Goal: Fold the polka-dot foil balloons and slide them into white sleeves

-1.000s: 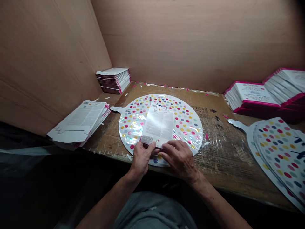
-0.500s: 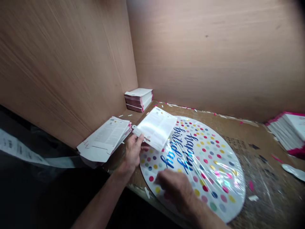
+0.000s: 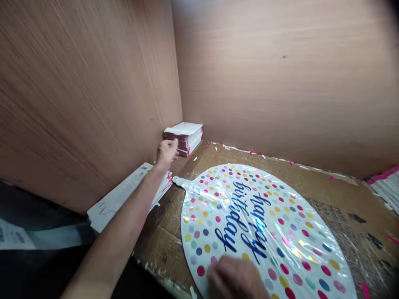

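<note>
- The left hand (image 3: 167, 152) no longer holds the printed card: empty, fingers loosely curled, it hangs just beside the pink-edged white cartons (image 3: 183, 137).
- The right hand (image 3: 237, 279), cut off by the frame, lies on the foil balloon (image 3: 264, 232); its grip cannot be told.
- The balloon, polka-dotted with blue "happy birthday" script, lies flat on the cardboard-topped bench (image 3: 330, 191), its tab pointing left.

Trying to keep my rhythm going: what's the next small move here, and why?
I'd probably lift the top packet off the stack of flat card packets with your left hand. That hand is raised just beside the stack, while your right hand rests on the polka-dot foil balloon, which can stay flat on the cardboard-covered bench.
</note>
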{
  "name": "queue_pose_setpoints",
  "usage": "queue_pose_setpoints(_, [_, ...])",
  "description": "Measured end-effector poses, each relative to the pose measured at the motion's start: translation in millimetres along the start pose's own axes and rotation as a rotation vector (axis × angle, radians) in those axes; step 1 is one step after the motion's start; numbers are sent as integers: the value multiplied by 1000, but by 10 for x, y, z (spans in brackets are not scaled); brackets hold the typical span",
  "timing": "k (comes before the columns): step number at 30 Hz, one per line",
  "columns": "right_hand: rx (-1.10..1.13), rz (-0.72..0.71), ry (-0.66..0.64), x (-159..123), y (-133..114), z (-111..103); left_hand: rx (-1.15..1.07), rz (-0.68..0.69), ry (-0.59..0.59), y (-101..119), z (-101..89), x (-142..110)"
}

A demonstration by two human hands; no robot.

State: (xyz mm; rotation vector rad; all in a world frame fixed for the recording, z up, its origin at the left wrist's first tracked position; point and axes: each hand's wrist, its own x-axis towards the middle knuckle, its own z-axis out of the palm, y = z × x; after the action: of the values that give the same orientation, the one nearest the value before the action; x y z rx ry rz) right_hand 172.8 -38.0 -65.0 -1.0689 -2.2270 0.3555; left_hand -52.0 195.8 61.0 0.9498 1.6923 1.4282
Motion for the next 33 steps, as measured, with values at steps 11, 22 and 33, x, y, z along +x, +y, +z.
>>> queue_pose_setpoints(11, [-496, 388, -480, 2020, -307, 189, 1238, 157, -324, -947, -499, -1908])
queue_pose_setpoints(22, [-325, 511, -361, 1851, -282, 128, 989, 255, -333, -905, -665, -1929])
queue_pose_setpoints(33, [341, 692, -137, 1478, 200, 37, 1299, 377, -396, -807, -274, -1294])
